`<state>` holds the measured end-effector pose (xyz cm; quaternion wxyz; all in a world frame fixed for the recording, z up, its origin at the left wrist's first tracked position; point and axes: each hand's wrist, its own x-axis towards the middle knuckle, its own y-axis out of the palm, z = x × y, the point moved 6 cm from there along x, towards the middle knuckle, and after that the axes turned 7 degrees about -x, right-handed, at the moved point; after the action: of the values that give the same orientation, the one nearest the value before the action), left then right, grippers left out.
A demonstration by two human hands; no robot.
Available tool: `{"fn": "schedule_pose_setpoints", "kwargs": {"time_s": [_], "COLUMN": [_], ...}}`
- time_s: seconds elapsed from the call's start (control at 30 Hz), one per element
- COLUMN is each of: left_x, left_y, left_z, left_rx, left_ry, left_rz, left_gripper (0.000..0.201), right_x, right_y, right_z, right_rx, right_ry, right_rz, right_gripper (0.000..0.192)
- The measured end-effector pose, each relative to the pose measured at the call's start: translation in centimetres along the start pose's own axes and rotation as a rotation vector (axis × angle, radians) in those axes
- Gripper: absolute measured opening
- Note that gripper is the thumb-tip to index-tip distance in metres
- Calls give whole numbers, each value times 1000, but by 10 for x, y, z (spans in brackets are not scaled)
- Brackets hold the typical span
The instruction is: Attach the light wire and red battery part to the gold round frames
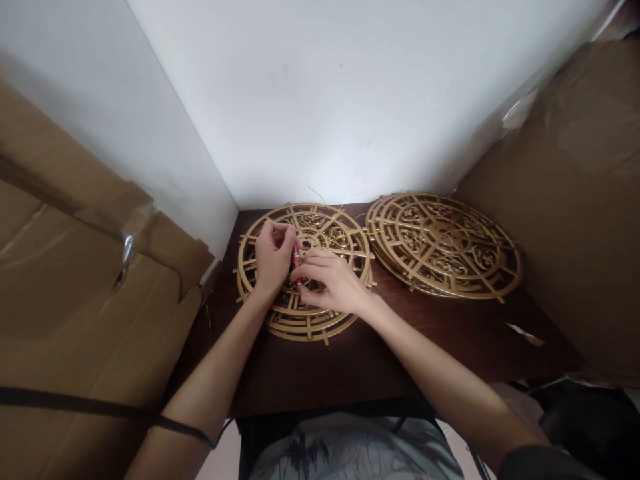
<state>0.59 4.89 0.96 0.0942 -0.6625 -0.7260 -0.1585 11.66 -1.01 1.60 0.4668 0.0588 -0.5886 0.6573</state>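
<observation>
A round gold openwork disc (pixel 330 233) lies on the dark wooden table (pixel 360 367) near the corner of the wall. Both my hands rest over its centre. My left hand (pixel 273 257) has its fingers curled over the disc's hub, touching a small red tool (pixel 297 257). My right hand (pixel 333 280) pinches the same red tool from the right, fingers closed around it. Thin wire (pixel 345 237) runs across the disc beside my hands. The disc's centre is hidden under my hands.
A stack of similar gold discs (pixel 443 243) lies to the right on the table. Large cardboard boxes (pixel 75 300) stand on the left and another cardboard box (pixel 575 200) on the right. White walls close the back. A scrap (pixel 525 333) lies near the right edge.
</observation>
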Motion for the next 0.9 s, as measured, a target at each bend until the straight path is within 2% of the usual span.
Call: {"fn": "schedule_pose_setpoints", "kwargs": {"time_s": [0.9], "left_x": [0], "left_y": [0], "left_z": [1], "left_rx": [16], "left_ry": [-15], "left_rz": [-2], "left_gripper": [13], "right_x": [1], "right_y": [-2], "right_z": [1], "right_rx": [50], "right_ry": [1], "right_rz": [-2], "right_gripper": [19]}}
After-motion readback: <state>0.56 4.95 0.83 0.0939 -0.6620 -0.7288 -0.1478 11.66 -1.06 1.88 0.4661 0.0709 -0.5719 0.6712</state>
